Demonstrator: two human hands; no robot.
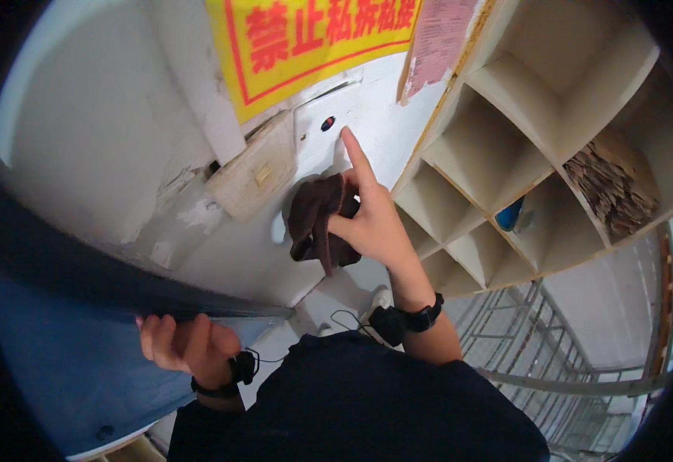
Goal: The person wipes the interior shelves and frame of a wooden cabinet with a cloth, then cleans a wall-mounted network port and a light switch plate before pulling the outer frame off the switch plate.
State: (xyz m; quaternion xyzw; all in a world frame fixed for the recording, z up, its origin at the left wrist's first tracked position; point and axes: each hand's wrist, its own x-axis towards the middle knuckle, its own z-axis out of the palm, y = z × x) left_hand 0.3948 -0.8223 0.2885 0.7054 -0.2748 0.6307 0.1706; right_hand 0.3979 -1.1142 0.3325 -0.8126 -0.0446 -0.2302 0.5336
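My right hand [371, 216] holds a crumpled dark brown cloth [316, 213] between thumb and curled fingers. Its index finger is stretched out, the tip at a white cover panel [320, 138] on the wall. A small round dark fitting with a red spot [328, 123] sits in that panel, just left of the fingertip. My left hand [186, 343] is lower left, its fingers curled at the dark edge of a blue door [99, 369]. Both wrists wear black straps with small devices.
A yellow sign with red writing [325, 40] and a torn pink sheet [437, 46] are above the panel. An old switch plate [258, 173] is left of it. Wooden cubbyholes [486, 150] rise on the right, one holding a brown bundle [613, 185]. Metal bunk frames [521, 346] stand lower right.
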